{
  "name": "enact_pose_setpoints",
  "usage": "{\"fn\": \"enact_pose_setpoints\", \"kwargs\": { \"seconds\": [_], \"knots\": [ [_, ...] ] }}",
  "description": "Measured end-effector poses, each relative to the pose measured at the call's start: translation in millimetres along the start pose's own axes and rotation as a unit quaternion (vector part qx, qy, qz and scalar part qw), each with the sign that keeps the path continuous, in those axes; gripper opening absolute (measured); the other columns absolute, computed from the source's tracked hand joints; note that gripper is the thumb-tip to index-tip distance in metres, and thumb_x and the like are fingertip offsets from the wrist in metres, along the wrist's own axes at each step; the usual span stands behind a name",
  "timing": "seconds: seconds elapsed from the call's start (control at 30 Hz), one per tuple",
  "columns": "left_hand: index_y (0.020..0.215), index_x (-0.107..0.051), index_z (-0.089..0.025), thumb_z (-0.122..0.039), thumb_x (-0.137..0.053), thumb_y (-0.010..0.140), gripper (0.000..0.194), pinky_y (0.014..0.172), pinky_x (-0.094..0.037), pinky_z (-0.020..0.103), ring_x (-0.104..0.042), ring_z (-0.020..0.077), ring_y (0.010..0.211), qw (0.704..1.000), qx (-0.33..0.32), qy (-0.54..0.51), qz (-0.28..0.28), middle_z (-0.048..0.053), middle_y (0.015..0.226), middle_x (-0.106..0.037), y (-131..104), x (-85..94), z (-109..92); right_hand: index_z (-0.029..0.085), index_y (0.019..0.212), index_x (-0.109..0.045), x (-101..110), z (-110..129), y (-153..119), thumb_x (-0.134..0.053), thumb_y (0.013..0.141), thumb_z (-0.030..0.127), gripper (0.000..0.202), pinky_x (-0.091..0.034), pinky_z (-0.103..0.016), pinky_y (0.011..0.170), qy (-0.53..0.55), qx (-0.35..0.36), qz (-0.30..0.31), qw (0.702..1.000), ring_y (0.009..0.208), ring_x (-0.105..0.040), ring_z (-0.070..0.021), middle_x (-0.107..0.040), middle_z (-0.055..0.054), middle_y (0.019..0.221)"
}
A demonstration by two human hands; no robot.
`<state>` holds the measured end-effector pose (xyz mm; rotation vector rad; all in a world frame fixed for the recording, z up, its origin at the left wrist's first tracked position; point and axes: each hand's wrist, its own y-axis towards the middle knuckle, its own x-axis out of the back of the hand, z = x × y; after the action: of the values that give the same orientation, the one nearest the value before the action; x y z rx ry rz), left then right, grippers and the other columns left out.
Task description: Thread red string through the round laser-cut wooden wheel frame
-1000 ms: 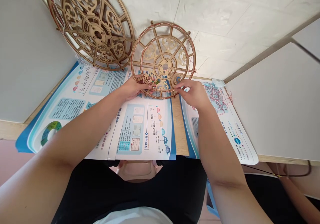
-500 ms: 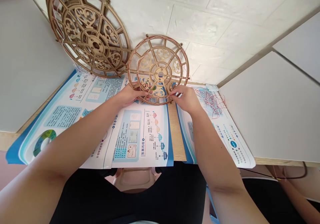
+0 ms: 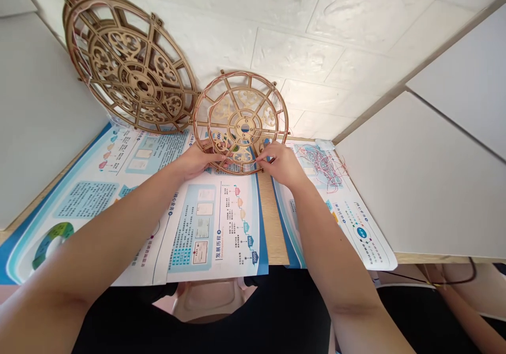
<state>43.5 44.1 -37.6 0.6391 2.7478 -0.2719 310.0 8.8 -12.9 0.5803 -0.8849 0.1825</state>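
Note:
A round, bronze-coloured openwork frame [image 3: 245,128] with spokes and scroll patterns stands tilted on the table, near the wall. My left hand [image 3: 196,160] grips its lower left rim, thumb in front and the other fingers partly hidden behind. Thin pale and reddish wire [image 3: 209,112] runs round the frame's ring. At the lower right of the rim, my right hand [image 3: 281,165] pinches a thin pale wire between thumb and forefinger. Several larger frames of the same kind [image 3: 141,85] lean stacked against the wall at the left.
Printed posters [image 3: 205,227] cover much of the wooden tabletop [image 3: 272,222]. A tangle of red and white wires [image 3: 324,168] lies to the right, beside a small clear bag [image 3: 324,145]. White panels [image 3: 430,185] flank both sides. Another person's arm [image 3: 460,306] shows at lower right.
The whole view has shifted, so the table and frames sit a little lower and further left. My right fingers have moved slightly left along the rim; my left hand keeps its grip.

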Motion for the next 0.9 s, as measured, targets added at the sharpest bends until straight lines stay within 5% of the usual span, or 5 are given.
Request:
{"fn": "enact_pose_setpoints", "kwargs": {
  "seconds": [0.9],
  "knots": [
    [0.1,-0.075,-0.014,-0.014,-0.092,0.062,0.041,0.081,-0.064,0.038,-0.075,0.0224,0.081,1.0,-0.002,0.011,0.0,0.009,0.097,-0.079,-2.6,-3.4,-1.4,0.02,0.075,-0.076,5.1,0.7,-0.6,-0.067,0.079,0.006,0.017,-0.038,-0.042,0.088,-0.051,-0.035,0.013,0.998,0.096,-0.062,-0.0278,-0.074,-0.005,0.087]
  ]
}}
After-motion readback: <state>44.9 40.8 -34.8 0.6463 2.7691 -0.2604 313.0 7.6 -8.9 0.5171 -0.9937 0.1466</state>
